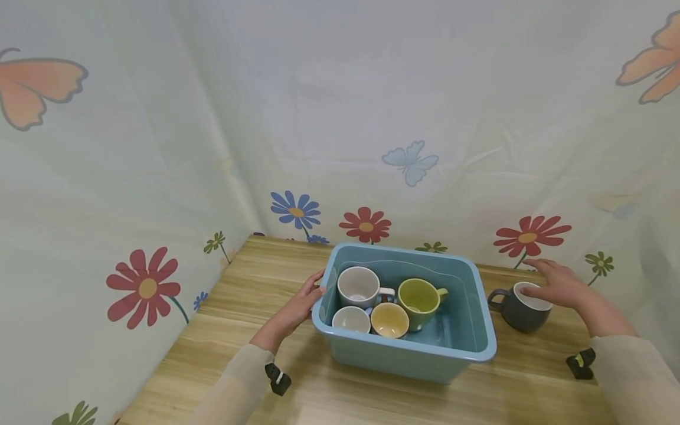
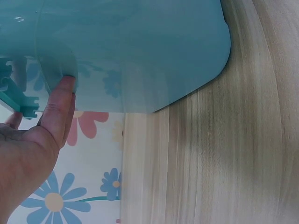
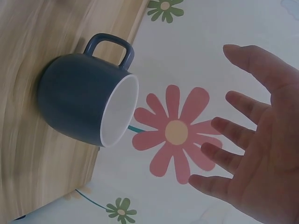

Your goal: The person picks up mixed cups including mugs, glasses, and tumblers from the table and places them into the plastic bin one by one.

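Note:
A light blue plastic tub (image 1: 406, 348) sits on the wooden table. Inside its left half are a white mug (image 1: 359, 285), a smaller whitish cup (image 1: 352, 319), a yellow cup (image 1: 390, 319) and a green mug (image 1: 419, 302). My left hand (image 1: 294, 308) holds the tub's left rim, thumb at the rim and fingers (image 2: 57, 109) against the outer wall. To the tub's right stands a dark blue-grey mug (image 3: 79, 98), white inside, its handle pointing toward the tub. Over that mug hovers my right hand (image 1: 564, 286), fingers spread and apart from it in the right wrist view.
The wood-grain table (image 1: 212, 360) extends left and in front of the tub. Right behind it hangs a pale curtain (image 1: 340, 118) printed with flowers and butterflies, which also rises along the left side. Each wrist bears a small black strap device (image 1: 278, 379).

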